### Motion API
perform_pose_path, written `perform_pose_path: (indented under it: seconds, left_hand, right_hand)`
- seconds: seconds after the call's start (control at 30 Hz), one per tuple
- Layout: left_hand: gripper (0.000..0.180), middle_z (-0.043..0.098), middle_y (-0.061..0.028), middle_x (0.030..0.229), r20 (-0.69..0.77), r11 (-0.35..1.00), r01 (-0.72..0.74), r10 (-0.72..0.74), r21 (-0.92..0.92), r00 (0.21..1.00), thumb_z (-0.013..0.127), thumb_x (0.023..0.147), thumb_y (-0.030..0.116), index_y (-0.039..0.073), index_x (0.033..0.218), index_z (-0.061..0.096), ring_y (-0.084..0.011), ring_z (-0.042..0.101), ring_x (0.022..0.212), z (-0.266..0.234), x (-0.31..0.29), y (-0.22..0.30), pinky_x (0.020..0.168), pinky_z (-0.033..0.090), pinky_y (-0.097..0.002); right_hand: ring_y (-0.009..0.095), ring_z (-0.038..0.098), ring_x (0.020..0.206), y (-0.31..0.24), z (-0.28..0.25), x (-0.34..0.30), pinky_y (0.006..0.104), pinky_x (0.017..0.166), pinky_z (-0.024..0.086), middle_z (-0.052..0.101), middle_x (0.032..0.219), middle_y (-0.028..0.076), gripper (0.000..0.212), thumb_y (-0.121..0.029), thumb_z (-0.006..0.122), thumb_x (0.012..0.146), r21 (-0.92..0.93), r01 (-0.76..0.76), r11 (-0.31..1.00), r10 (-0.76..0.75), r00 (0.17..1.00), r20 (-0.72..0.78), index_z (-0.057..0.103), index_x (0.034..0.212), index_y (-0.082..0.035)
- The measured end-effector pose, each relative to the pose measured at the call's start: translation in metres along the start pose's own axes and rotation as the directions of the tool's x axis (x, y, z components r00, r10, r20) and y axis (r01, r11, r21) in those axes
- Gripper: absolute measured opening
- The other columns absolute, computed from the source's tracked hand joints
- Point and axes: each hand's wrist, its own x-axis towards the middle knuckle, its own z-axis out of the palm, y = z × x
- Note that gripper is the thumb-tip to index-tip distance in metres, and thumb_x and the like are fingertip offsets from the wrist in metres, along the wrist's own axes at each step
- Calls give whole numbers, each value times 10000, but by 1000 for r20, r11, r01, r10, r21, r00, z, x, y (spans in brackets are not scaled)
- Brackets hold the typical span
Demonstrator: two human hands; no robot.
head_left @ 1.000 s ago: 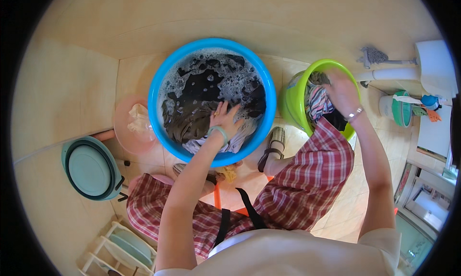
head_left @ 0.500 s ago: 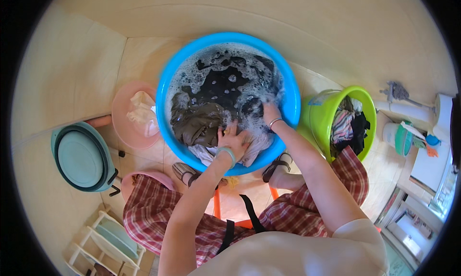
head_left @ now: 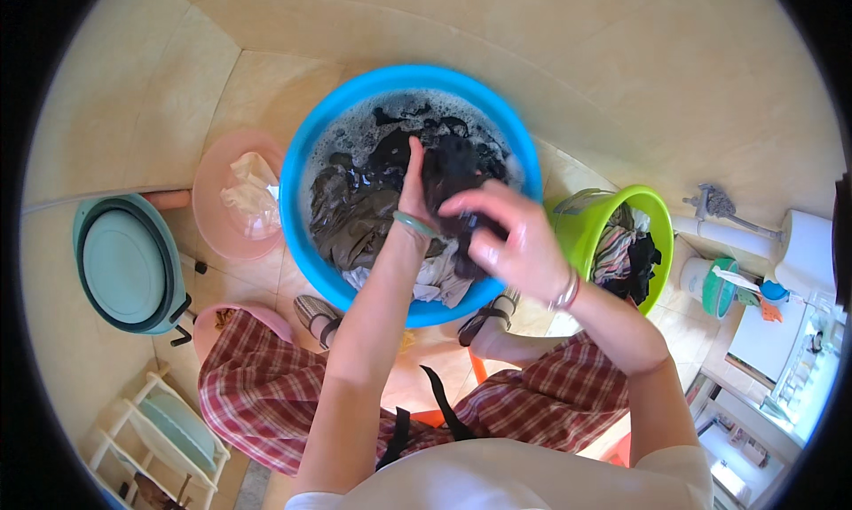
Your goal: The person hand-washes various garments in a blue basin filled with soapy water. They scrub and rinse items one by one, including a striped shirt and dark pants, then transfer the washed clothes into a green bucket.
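Above the soapy water in a blue tub [head_left: 296, 253], a wet black garment [head_left: 454, 173] is bunched between my two hands. My left hand [head_left: 416, 186] supports its left side, one digit pointing up and the other fingers hidden behind the dark cloth. From the right, my right hand [head_left: 519, 239] closes round the lower part with bent fingers, slightly smeared by motion. An olive-brown garment [head_left: 351, 217] lies soaked at the tub's left, and pale cloth [head_left: 435, 277] lies along its near side. More dark cloth is partly under the suds.
Right of the tub stands a lime-green bucket [head_left: 581, 235] holding clothes [head_left: 626, 257]. A pink basin [head_left: 209, 190] with white cloth is at left, near a teal collapsible basin [head_left: 129, 266]. A white rack [head_left: 160, 430] stands lower left. Tiled wall curves behind.
Both hands have risen out of the tub's near and right areas and come together over its middle. The black garment is now lifted between them. The view has shifted slightly.
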Motion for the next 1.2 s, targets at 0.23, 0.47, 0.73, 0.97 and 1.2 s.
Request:
perform_pose_path:
  seconds: [0.23, 0.47, 0.73, 0.97, 1.2]
  left_hand:
    - [543, 632, -92, 744, 86, 996, 89, -87, -18, 992, 510, 862, 647, 134, 1013, 603, -197, 625, 582, -7, -11, 25, 475, 510, -303]
    - [478, 637, -74, 870, -28, 984, -170, 168, -51, 985, 516, 887, 518, 89, 1081, 592, -204, 631, 749, -16, -12, 25, 663, 523, -320]
    - [389, 643, -78, 1000, -611, 884, -406, 456, 230, 647, 572, 899, 328, 26, 1143, 586, -209, 621, 870, -34, -19, 2, 774, 506, -331]
    - [597, 408, -116, 1403, -575, 800, -103, 507, 591, 642, 671, 854, 388, 168, 1354, 432, -325, 432, 1248, -49, -28, 25, 992, 392, -490]
    - [465, 93, -59, 1583, -629, 868, -70, 409, 491, 661, 473, 992, 139, 340, 1409, 423, -343, 97, 1441, -86, -30, 39, 1055, 303, -603]
  right_hand:
    - [309, 492, 916, -6, 72, -3, 373, 716, 502, 451, 1009, 116, 661, -294, 791, 663, -373, 135, 918, -185, 977, -102, 528, 1241, -109]
    - [298, 547, 847, 31, 105, 31, 389, 630, 504, 510, 959, 82, 405, -368, 786, 668, -438, 14, 899, -185, 918, -350, 650, 999, -179]
    - [358, 630, 757, 119, 98, 67, 459, 633, 501, 629, 858, 148, 214, -293, 577, 857, -242, -157, 958, 20, 873, -487, 612, 820, -85]
    - [394, 553, 1016, 236, 89, 30, 466, 842, 467, 556, 1147, 207, 354, -352, 541, 926, -290, -404, 868, 228, 841, -490, 551, 1105, -48]
    - [431, 509, 1076, 262, 113, 18, 469, 931, 451, 442, 1291, 254, 441, -101, 634, 830, -465, -399, 790, 391, 913, -119, 487, 1235, -7]
